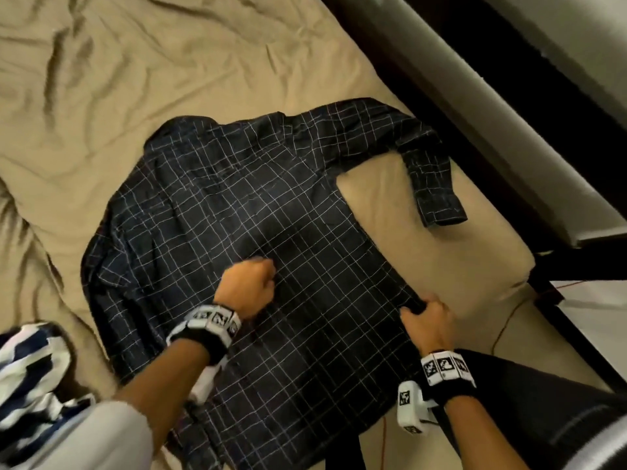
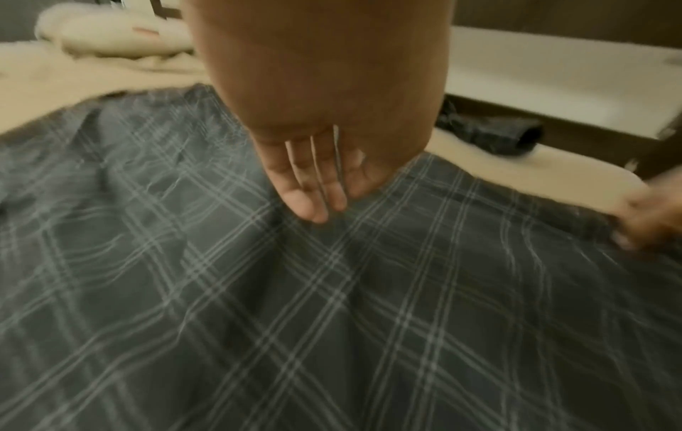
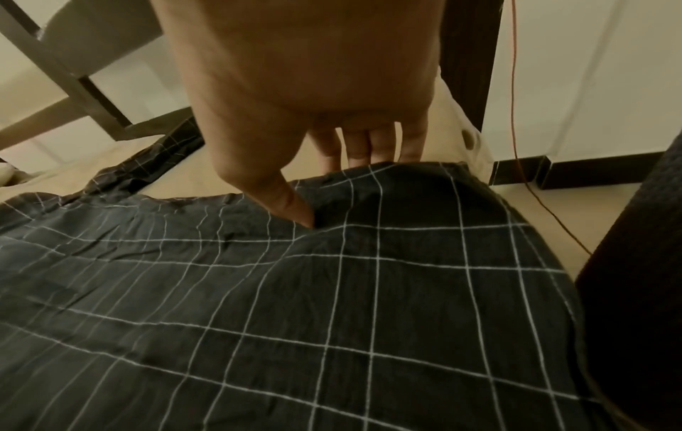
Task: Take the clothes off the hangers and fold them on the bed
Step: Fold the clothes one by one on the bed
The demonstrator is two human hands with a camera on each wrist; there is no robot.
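Note:
A dark shirt point(image 1: 271, 205) with thin white checks lies spread on the beige bed point(image 1: 169, 62). Its right sleeve point(image 1: 431, 184) bends down toward the bed's edge. My left hand point(image 1: 249, 283) hovers over the middle of the shirt point(image 2: 332, 306). In the blurred left wrist view its fingers point(image 2: 314, 186) hang down just above the cloth and hold nothing. My right hand point(image 1: 425, 317) grips the shirt's right side edge. In the right wrist view the thumb point(image 3: 291, 204) lies on top of the shirt point(image 3: 332, 291) and the fingers point(image 3: 369, 145) reach behind the raised edge. No hanger is in view.
A blue and white striped garment point(image 1: 30, 374) lies at the lower left of the bed. A dark frame point(image 1: 441, 96) runs along the bed's right side. An orange cable point(image 1: 509, 320) trails across the pale floor by the bed's corner. Rumpled sheet fills the far left.

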